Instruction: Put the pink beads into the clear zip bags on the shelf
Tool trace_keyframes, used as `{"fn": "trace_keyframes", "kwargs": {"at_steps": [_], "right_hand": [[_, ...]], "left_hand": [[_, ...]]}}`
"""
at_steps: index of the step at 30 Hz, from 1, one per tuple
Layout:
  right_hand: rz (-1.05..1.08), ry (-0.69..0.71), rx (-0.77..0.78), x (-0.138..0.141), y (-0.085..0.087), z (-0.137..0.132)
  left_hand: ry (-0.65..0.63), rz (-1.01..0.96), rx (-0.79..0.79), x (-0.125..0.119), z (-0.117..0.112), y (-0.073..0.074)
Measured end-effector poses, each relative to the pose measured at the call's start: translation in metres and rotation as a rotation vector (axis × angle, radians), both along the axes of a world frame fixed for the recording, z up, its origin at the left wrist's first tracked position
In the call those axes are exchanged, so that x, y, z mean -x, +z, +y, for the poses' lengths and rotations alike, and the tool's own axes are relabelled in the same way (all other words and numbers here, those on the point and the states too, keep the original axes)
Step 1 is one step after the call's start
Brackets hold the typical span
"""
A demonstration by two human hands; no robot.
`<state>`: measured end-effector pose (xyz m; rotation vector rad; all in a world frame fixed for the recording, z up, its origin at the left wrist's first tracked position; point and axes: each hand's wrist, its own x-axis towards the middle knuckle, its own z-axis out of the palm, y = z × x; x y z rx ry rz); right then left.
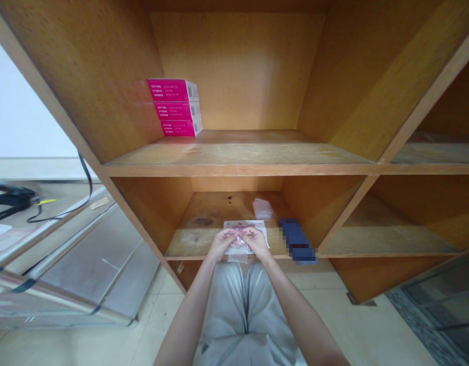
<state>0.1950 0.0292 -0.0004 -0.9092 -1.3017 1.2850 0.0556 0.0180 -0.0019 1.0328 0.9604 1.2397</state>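
Observation:
Both hands meet over a white paper sheet [260, 229] on the lower shelf. My left hand [222, 243] is closed in a pinch on one side of a small clear plastic bag [239, 242]. My right hand [257, 241] pinches the bag's other side, its fingertips close to the left ones. Small pinkish-red bits [234, 224] show on the paper just behind the fingers; they are too small to name. Below the hands, a clear plastic piece [237, 258] hangs over the shelf's front edge. More clear plastic bags [262, 209] lie behind the paper, to the right.
Three pink boxes [177, 111] are stacked at the left of the upper shelf [257, 147]. A blurred-out dark blue object [297, 241] juts over the lower shelf's front edge at right. At far left stands a metal-framed panel [93, 259] with a black cable [90, 183].

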Motion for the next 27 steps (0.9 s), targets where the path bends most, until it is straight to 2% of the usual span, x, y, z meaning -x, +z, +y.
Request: {"fn": "trace_keyframes", "kwargs": {"at_steps": [9, 19, 27], "right_hand": [[-0.03, -0.035, -0.062, 0.0014, -0.0051, 0.0036], [-0.046, -0.042, -0.088, 0.0005, -0.0078, 0.0057], [-0.029, -0.035, -0.063, 0.0015, -0.0023, 0.0028]], "left_hand": [[0.056, 0.064, -0.059, 0.0008, 0.0038, -0.009], [0.022, 0.027, -0.001, 0.0, 0.0015, -0.005], [0.033, 0.032, -0.028, 0.0007, 0.0028, -0.0085]]}}
